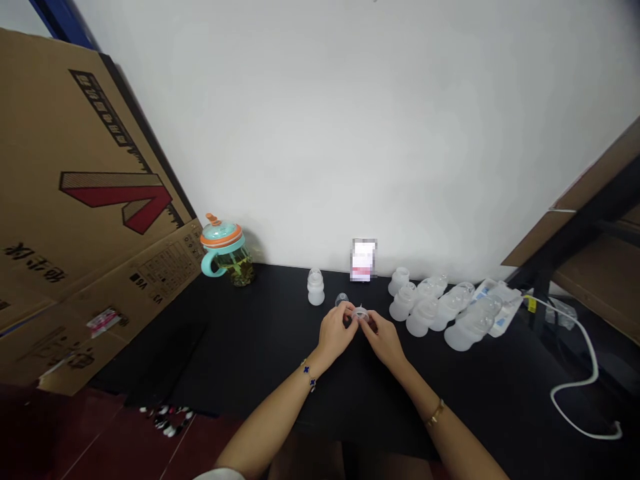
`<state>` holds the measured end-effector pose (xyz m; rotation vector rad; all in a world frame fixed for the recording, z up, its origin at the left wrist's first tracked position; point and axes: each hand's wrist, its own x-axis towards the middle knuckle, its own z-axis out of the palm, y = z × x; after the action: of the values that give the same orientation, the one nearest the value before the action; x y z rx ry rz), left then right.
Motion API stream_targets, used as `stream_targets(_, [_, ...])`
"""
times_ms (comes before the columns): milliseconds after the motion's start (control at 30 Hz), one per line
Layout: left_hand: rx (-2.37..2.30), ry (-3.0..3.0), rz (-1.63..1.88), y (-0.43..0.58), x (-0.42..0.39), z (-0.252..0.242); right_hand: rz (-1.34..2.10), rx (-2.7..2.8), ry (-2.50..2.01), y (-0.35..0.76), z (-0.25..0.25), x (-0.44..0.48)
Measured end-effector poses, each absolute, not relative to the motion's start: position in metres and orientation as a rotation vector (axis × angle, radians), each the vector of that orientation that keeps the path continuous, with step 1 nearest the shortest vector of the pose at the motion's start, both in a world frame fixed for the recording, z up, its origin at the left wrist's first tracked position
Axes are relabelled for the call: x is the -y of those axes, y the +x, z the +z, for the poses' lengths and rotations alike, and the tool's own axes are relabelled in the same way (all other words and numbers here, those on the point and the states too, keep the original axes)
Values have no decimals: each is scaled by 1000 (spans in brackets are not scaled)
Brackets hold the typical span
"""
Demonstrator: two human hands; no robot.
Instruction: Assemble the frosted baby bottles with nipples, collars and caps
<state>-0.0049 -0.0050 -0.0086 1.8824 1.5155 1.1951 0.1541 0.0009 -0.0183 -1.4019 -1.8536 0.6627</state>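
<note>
Above the black table, a small clear ring-like part (361,313) is pinched between both hands. My left hand (337,331) grips it from the left, fingers closed. On its right side my right hand (383,337) holds it with thumb and fingertips. Just behind my left fingers is a clear dome-shaped cap (341,299), partly hidden. A white baby bottle with a clear top (315,288) stands upright behind my left hand. Several white bottles (424,315) are grouped to the right of my right hand.
A turquoise and orange teapot (227,253) stands at the back left beside a large cardboard box (100,200). A lit, pixelated screen (363,260) leans on the wall. At the right are a white and blue package (507,308) and a white cable (593,360) on the black table (240,353).
</note>
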Motion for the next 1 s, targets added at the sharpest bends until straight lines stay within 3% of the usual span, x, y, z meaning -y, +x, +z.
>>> stream_targets(1000, [-1509, 1842, 1205, -5, 5, -7, 633, 1870, -1408, 154, -16, 1])
